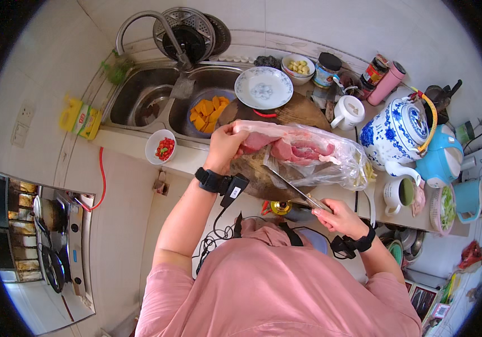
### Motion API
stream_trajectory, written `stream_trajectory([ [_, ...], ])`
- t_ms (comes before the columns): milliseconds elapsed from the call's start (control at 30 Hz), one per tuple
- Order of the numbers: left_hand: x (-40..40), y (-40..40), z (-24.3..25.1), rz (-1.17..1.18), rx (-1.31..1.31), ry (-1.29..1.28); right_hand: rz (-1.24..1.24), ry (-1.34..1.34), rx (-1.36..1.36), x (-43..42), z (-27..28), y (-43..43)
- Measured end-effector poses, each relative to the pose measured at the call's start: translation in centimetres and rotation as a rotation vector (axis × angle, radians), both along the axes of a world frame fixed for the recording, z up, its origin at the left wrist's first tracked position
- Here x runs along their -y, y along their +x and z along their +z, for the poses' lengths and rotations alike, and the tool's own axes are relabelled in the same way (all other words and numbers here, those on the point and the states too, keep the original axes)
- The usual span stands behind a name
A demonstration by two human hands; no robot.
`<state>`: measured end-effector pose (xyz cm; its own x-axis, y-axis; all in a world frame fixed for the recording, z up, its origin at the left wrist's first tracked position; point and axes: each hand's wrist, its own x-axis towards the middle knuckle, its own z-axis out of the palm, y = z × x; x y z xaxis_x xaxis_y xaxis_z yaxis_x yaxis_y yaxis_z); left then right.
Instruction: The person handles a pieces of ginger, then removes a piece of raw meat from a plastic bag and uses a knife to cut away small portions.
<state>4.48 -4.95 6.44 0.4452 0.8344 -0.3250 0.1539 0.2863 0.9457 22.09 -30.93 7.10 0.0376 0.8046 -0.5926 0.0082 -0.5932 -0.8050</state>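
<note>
My left hand (225, 145) grips the left end of a slab of raw pork (295, 145), with a pale fat strip along its far edge. Clear plastic (346, 166) wraps the slab's right part, over a round wooden chopping board (249, 168). In my right hand (340, 217) is the handle of a kitchen knife (289, 185); its blade points up and left over the board's near part, just short of the meat. Beyond the meat, a red chili (265, 114) lies on the board by a patterned white plate (263, 88).
Left of the board are a double sink (139, 99), orange pieces (209, 111) in a basin and a bowl of chopped red chili (160, 146). A large blue-and-white teapot (397, 130), a white lidded mug (348, 112) and a green-lined cup (398, 196) crowd the right side.
</note>
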Motion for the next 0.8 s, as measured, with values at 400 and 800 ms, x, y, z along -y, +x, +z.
stream_trajectory([
  [400, 1.2, -2.2, 0.8, 0.002, 0.15, -0.192, -0.046, 0.172, 0.754, 0.6, -0.7, 4.8],
  [800, -2.0, -6.7, -7.5, 0.253, 0.461, -0.405, -0.218, 0.077, 0.354, 0.2, 5.2, 7.1],
])
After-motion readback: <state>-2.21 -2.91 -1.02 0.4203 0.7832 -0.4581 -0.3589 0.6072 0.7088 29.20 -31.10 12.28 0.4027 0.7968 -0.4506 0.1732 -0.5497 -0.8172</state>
